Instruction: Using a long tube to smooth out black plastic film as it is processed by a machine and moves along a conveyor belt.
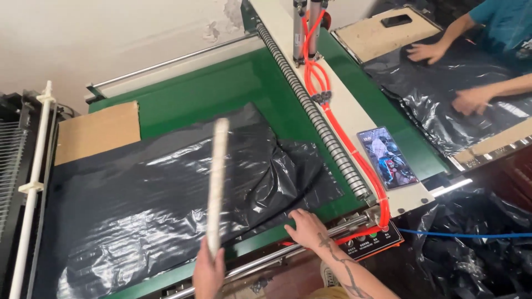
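Note:
A wide sheet of black plastic film (144, 194) lies spread over a green machine bed (221, 88). My left hand (208, 274) grips the near end of a long white stick (217, 182), which points away from me above the film. My right hand (306, 228) rests flat, fingers apart, on the near edge of the film beside a metal rail (332, 230). The film is wrinkled near my right hand.
A spiral roller bar (310, 105) and red hoses (332, 119) cross the machine. A phone (387, 158) lies on the white ledge. Cardboard (97, 132) sits at the far left. Another person's two hands (449, 75) smooth black film on the right-hand bed. More black film (476, 249) is heaped at lower right.

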